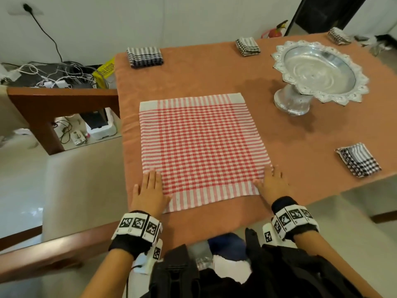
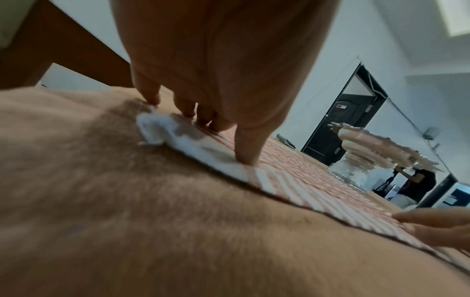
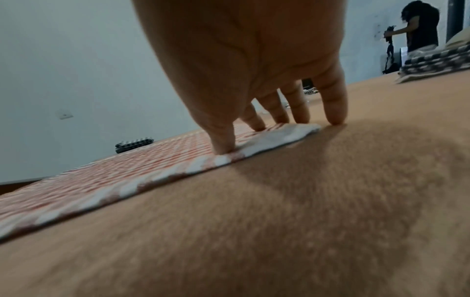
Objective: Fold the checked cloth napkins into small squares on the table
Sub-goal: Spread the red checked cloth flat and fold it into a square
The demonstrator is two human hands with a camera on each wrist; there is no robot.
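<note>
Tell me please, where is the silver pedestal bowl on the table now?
In the head view the silver pedestal bowl stands on the far right part of the table, beyond the right corner of the red checked napkin.

Soft even indoor light; wrist views blurred, head view edge-warped.

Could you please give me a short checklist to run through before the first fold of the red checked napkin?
1. Red checked napkin lies flat, fully unfolded: ok.
2. Left hand on the near left corner, fingers straight: ok.
3. Right hand on the near right corner, fingertips down: ok.
4. Corners pinched for lifting: not ok, both hands only press.
5. Silver pedestal bowl stands apart from the napkin: ok.
6. Folded black checked napkins sit clear of the fold path: ok.
</note>
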